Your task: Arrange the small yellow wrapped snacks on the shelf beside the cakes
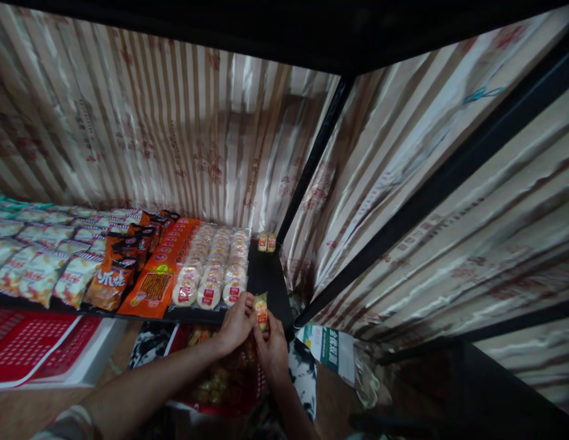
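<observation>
My left hand [234,326] and my right hand [271,344] meet at the front edge of a black shelf [264,276]. Between the fingers of both hands stands a small yellow snack packet [261,310] with a red label. It is upright at the shelf's front right, beside rows of round white packed cakes [213,267]. Two more small packets [266,242] stand at the back of the shelf's bare right strip.
Orange flat snack packs [159,275], dark orange bags [117,272] and pale bags [41,269] fill the shelf to the left. A red basket [220,382] with snacks sits below my hands. Red crates [34,348] lie lower left. Striped cloth covers the walls.
</observation>
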Action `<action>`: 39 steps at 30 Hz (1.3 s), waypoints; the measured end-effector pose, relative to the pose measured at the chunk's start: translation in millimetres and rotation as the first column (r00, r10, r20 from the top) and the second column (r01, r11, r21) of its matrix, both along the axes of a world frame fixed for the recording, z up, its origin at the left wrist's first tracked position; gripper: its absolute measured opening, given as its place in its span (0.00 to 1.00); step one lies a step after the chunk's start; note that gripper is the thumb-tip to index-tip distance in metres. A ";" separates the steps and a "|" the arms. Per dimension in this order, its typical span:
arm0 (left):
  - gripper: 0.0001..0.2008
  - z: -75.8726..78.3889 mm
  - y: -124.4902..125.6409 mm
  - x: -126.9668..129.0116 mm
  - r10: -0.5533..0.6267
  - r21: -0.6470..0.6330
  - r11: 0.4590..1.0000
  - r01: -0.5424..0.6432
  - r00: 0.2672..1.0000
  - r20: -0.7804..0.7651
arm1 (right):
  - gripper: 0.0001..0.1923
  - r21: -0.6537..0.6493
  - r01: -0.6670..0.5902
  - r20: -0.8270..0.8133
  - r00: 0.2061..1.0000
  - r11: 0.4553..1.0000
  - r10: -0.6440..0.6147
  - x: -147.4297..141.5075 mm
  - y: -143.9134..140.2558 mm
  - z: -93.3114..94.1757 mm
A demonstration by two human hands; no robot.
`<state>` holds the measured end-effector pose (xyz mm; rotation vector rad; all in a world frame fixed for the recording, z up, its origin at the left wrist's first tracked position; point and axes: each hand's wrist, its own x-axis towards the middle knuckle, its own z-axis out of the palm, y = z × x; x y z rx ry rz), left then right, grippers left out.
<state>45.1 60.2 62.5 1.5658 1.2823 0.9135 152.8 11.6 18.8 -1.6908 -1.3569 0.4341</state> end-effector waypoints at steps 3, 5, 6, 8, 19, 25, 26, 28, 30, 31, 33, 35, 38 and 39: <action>0.14 -0.3 7.5 5.7 -0.011 0.014 1.000 0.011 1.000 0.014 | 0.25 -0.032 0.011 0.008 1.000 0.999 -0.011 3.0 9.3 1.8; 0.14 -4.1 13.4 9.1 -0.022 0.021 1.000 0.022 1.000 0.007 | 0.26 -0.043 0.026 0.015 1.000 0.999 -0.025 4.6 14.8 0.6; 0.14 -6.5 16.9 10.6 -0.025 0.017 1.000 0.025 1.000 -0.004 | 0.26 -0.039 0.033 0.017 0.999 0.999 -0.033 5.2 17.5 -0.8; 0.14 -10.6 24.6 13.4 -0.032 0.007 0.999 0.033 0.999 -0.039 | 0.25 -0.018 0.050 0.019 0.999 0.999 -0.050 6.6 23.0 -5.4; 0.05 5.8 64.7 32.7 -0.119 0.043 0.988 0.152 0.896 -0.427 | 0.26 0.012 0.106 0.030 0.994 0.994 -0.106 19.3 56.6 -48.3; 0.09 12.3 78.5 43.5 -0.123 0.024 0.988 0.154 0.864 -0.488 | 0.25 0.004 0.151 0.156 0.976 0.989 -0.150 23.9 73.2 -51.4; 0.11 12.2 80.0 45.0 -0.118 0.022 0.989 0.147 0.865 -0.488 | 0.25 0.006 0.154 0.177 0.972 0.988 -0.153 24.1 74.9 -50.2; 0.13 11.4 82.7 47.5 -0.115 0.021 0.989 0.144 0.860 -0.497 | 0.24 0.004 0.156 0.221 0.963 0.988 -0.154 24.0 77.7 -47.2; 0.15 10.4 85.6 49.4 -0.126 0.017 0.987 0.157 0.847 -0.516 | 0.23 -0.006 0.161 0.258 0.954 0.987 -0.154 23.8 79.8 -44.8; 0.15 10.1 87.1 50.0 -0.135 0.014 0.986 0.168 0.838 -0.528 | 0.23 -0.007 0.166 0.269 0.950 0.986 -0.158 23.8 80.8 -44.2; 0.14 10.3 89.9 50.8 -0.157 0.004 0.982 0.191 0.817 -0.555 | 0.22 0.001 0.176 0.284 0.944 0.984 -0.169 23.9 82.7 -44.5; 0.14 11.6 92.2 51.2 -0.175 -0.009 0.978 0.209 0.790 -0.587 | 0.22 0.022 0.180 0.299 0.937 0.983 -0.178 24.4 84.5 -46.5; 0.13 15.0 94.9 51.3 -0.199 -0.042 0.973 0.227 0.735 -0.648 | 0.22 0.038 0.170 0.329 0.928 0.985 -0.173 25.2 87.3 -49.2; 0.13 16.2 95.7 51.3 -0.207 -0.052 0.971 0.232 0.717 -0.666 | 0.22 0.035 0.169 0.338 0.925 0.985 -0.171 25.4 88.2 -49.4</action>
